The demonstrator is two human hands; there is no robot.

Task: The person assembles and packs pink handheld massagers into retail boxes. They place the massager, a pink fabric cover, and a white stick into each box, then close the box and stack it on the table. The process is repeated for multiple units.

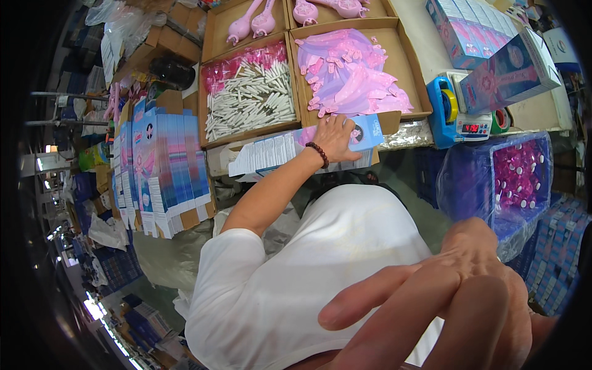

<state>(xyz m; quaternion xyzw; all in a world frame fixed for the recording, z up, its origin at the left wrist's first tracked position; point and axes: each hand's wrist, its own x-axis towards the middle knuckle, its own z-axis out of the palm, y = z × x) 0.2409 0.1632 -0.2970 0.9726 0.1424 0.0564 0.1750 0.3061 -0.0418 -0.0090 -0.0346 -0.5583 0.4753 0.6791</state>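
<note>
My left hand, with a beaded bracelet at the wrist, grips a printed blue and pink carton at the table's near edge. Its fingers lie over the carton's upper part and the thumb points right. One end flap of the carton stands out at the left. Large and close to the camera, my right hand is raised at the lower right, its fingers apart and nothing visible in them. Just beyond the carton, a cardboard tray holds pink and purple printed fabric pieces with pink clips.
Left of it, white sticks and pink pieces fill another compartment. Pink wand toys lie behind. Flattened cartons stand at left. At right are a tape dispenser, a scale bearing a carton, and a blue crate.
</note>
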